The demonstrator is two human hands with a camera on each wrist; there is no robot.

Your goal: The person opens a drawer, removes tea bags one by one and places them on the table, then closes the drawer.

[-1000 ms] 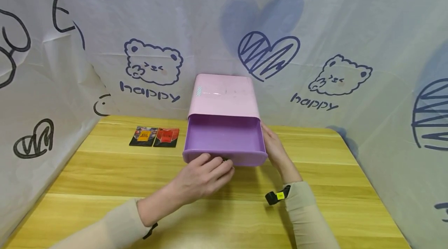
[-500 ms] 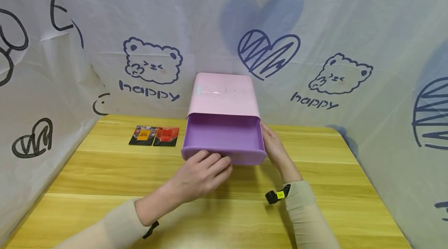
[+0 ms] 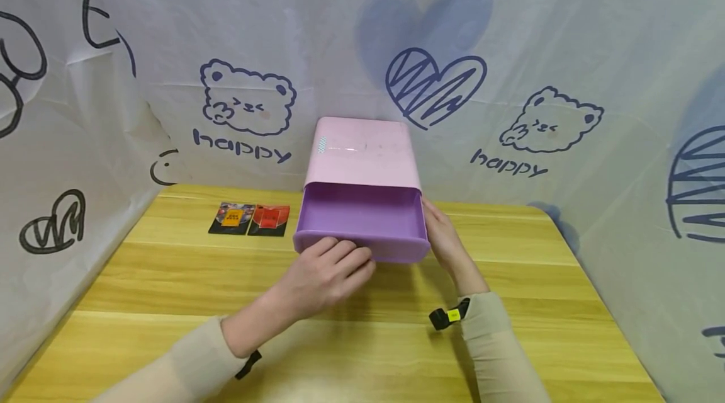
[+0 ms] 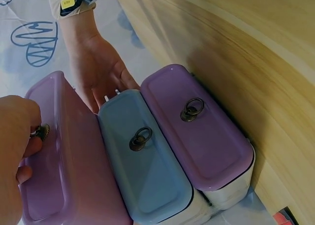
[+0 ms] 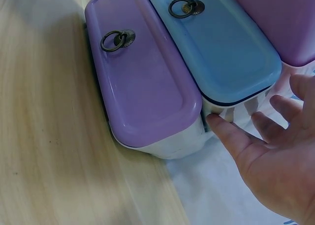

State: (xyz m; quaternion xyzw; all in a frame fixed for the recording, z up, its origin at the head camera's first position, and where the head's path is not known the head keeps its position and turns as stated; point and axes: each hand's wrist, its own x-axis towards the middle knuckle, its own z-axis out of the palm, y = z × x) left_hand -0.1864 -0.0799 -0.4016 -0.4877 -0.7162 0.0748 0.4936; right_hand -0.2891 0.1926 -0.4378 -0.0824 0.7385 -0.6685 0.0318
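Note:
A small pink drawer cabinet (image 3: 368,151) stands at the back of the wooden table. Its top purple drawer (image 3: 399,249) is pulled out, and its bare inside shows from the head view. My left hand (image 3: 328,272) is at the front of that drawer; its fingers pinch the bronze-coloured pull (image 4: 43,132), mostly covered by them. Against the cabinet's right side rests my right hand (image 3: 445,239), palm inward, with fairly straight fingers. Below the top drawer, a blue drawer (image 4: 147,180) and a lower purple drawer (image 4: 216,146) are closed, each with a ring pull.
Left of the cabinet, two flat packets lie side by side: one with a yellow centre (image 3: 231,218), one mostly red (image 3: 269,219). A printed white cloth (image 3: 351,31) hangs behind the table (image 3: 385,340) and along its sides.
The top drawer's front has shifted slightly back toward the cabinet, and my left hand has moved with it. My right hand stays on the cabinet's side.

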